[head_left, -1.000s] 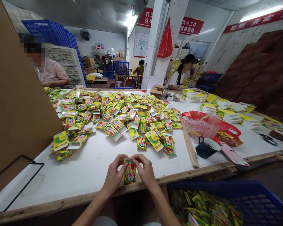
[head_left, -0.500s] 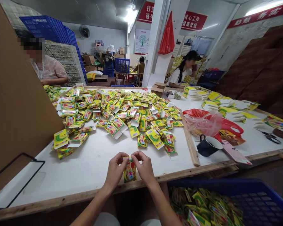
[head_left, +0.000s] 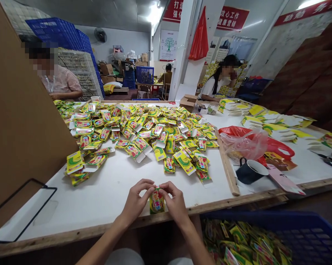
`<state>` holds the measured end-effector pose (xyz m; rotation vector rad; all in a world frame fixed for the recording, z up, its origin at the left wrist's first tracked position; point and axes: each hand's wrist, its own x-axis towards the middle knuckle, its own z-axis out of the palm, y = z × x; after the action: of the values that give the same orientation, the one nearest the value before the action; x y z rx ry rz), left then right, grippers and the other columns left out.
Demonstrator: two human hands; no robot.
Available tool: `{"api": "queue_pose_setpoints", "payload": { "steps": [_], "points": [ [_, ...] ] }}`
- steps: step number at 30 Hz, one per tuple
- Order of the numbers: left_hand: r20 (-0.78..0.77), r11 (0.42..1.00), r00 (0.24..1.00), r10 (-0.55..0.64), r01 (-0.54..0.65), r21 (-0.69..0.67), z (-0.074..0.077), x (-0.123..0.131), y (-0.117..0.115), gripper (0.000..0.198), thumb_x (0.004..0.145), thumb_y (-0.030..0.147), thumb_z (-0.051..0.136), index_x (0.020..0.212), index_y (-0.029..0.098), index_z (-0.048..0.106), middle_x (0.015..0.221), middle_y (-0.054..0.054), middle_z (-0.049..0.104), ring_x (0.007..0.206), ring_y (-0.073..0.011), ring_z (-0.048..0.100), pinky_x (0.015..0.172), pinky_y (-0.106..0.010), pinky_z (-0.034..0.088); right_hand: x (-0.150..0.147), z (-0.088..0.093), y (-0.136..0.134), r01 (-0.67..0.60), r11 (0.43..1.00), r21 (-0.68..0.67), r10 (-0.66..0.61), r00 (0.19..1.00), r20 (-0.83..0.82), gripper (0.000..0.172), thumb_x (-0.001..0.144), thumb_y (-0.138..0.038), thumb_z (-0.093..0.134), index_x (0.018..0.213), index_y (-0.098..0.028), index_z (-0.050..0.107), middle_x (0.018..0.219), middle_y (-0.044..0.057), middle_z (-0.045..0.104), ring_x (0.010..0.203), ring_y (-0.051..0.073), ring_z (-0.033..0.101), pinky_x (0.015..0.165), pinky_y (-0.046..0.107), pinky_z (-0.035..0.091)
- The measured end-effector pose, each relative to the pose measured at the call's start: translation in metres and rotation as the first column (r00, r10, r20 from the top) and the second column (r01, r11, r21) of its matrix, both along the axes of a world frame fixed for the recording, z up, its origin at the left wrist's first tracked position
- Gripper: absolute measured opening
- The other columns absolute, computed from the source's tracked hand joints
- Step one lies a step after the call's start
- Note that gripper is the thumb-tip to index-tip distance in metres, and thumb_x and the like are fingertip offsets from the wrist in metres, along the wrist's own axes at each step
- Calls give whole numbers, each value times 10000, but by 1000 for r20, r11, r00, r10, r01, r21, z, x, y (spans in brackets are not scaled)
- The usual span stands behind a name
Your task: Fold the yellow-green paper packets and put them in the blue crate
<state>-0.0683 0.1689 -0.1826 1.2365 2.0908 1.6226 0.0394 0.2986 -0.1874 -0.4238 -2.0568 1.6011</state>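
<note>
A small yellow, green and red box (head_left: 157, 202) stands upright at the table's front edge, its printed face toward me. My left hand (head_left: 138, 197) pinches its upper left corner between thumb and fingers. On the upper right corner, my right hand (head_left: 173, 198) has its thumb and fingers closed in the same way. The fingertips of both hands nearly meet over the top, which they partly hide. Beyond my hands lies a wide heap of similar boxes (head_left: 143, 134), several with white flaps sticking out.
A wooden strip (head_left: 228, 167) divides the white table (head_left: 113, 191). To its right are a dark mug (head_left: 250, 172), a red bag (head_left: 278, 147) and scissors (head_left: 329, 161). A blue crate (head_left: 306, 235) of packets sits below right; cardboard (head_left: 25, 110) rises at left. People sit beyond.
The whole view has shifted slightly, so the table's contents appear a little further right. Both hands keep their hold on the box, with the fingers slightly changed around its top.
</note>
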Motion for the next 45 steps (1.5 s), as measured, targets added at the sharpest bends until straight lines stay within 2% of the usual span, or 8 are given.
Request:
{"api": "queue_pose_setpoints", "payload": {
  "steps": [4,8,12,19,26,36,42,45],
  "points": [
    [-324,990,940,109,-132,-49,6,-55,6,253,869,143,414,1070,153,566,1152,-90,562,1071,-168,524,932,-303,418,62,29,33,269,929,256,-296,952,76,247,873,-385,481,877,-162,587,845,50,610,795,157,574,706,231,438],
    [-577,937,814,65,-249,-246,2,-133,19,584,701,-57,317,1237,116,470,1368,-111,408,1313,-226,301,1070,-443,243,128,53,66,322,774,545,-468,871,151,296,811,-471,536,871,-195,626,937,42,616,875,179,565,765,239,436],
    [-581,930,812,-58,-167,-327,-1,-170,29,651,671,-45,372,1286,157,444,1303,-95,486,1308,-243,319,1093,-498,135,136,52,58,295,841,454,-432,872,232,366,819,-507,504,910,-175,630,939,62,626,839,183,584,651,226,463],
    [-481,924,872,94,-256,-284,-2,-99,11,533,722,302,595,1184,141,383,1105,-121,504,987,-220,534,874,-377,441,57,19,0,149,981,120,-169,970,176,280,876,-418,473,904,-161,581,920,68,615,898,177,578,813,258,435],
    [114,993,987,114,-114,-6,-12,9,4,432,775,278,605,1119,179,363,1069,-74,504,910,-154,533,760,-277,450,-10,-4,-34,136,975,-173,-145,989,-42,334,843,-326,546,1080,-183,357,921,57,584,815,154,598,746,275,482],
    [181,999,984,3,7,-54,-4,0,-14,212,855,326,526,950,142,571,910,-57,590,850,-149,552,788,-274,448,-17,-1,-14,-15,1000,14,16,999,-37,191,884,-295,471,904,-143,585,877,57,611,838,160,581,744,252,447],
    [374,986,927,2,-65,156,-13,1,-10,334,841,280,550,1131,182,416,1052,-70,578,979,-165,566,850,-306,465,-28,-5,-11,-7,1000,-12,6,998,-68,198,856,-235,502,1031,-147,535,882,54,610,826,152,584,754,254,460],
    [323,994,946,30,-63,92,-13,4,-9,245,846,303,545,1030,157,476,1029,-75,582,967,-165,572,856,-301,463,-23,-4,-11,-34,999,3,34,999,-36,181,857,-255,510,989,-147,568,906,57,615,847,154,586,766,257,464]
  ]
}}
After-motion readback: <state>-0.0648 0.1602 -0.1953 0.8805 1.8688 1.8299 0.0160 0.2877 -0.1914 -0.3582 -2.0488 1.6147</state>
